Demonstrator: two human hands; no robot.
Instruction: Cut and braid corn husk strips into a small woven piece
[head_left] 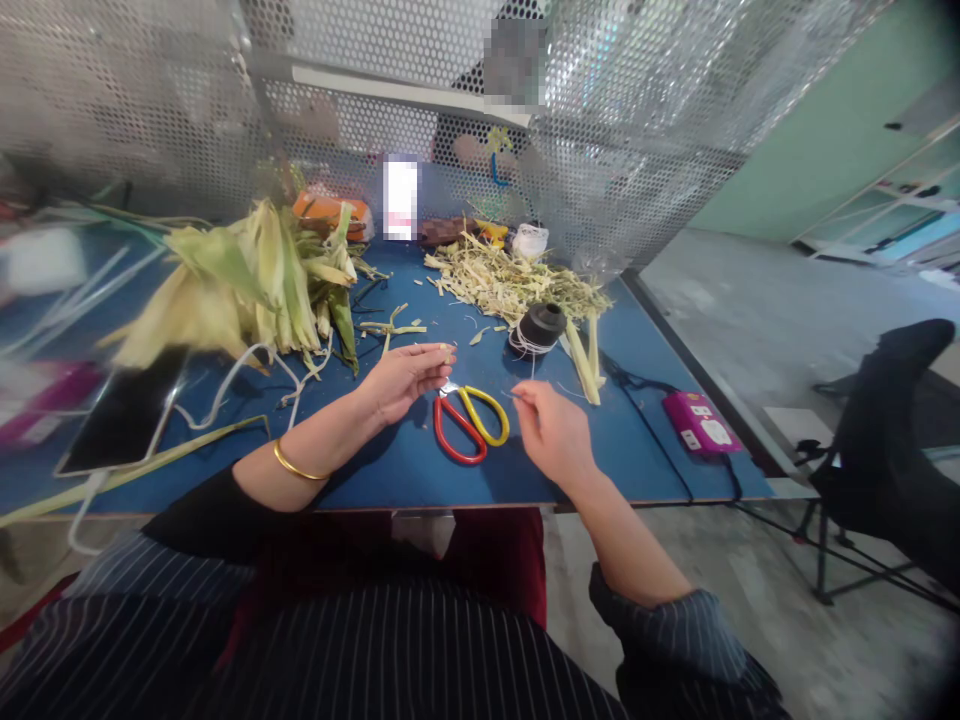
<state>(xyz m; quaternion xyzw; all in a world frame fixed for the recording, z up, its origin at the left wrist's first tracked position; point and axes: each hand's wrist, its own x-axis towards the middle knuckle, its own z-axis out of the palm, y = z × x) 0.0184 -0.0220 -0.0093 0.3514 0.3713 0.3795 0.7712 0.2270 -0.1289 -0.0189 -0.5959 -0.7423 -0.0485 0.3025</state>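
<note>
My left hand (pixel 409 380), with a gold bangle on the wrist, is closed in a pinch above the table's middle. Something small and pale shows at its fingertips, too small to name. Scissors (pixel 461 440) with one red and one yellow handle lie just below and right of those fingers; the hand partly covers the blades. To the right, my right hand (pixel 555 430) pinches a thin thread (pixel 533 368). That thread runs down from a black cone spool (pixel 541 325) wound with pale thread, standing beyond the hand.
Corn husks (pixel 262 280) are heaped at the left, beside a dark tablet (pixel 127 415) with a white cable. Shredded husk (pixel 495 280) lies at the back. A purple power strip (pixel 701 422) sits near the right edge. Perforated metal mesh (pixel 375 120) rises behind the blue table (pixel 390 475).
</note>
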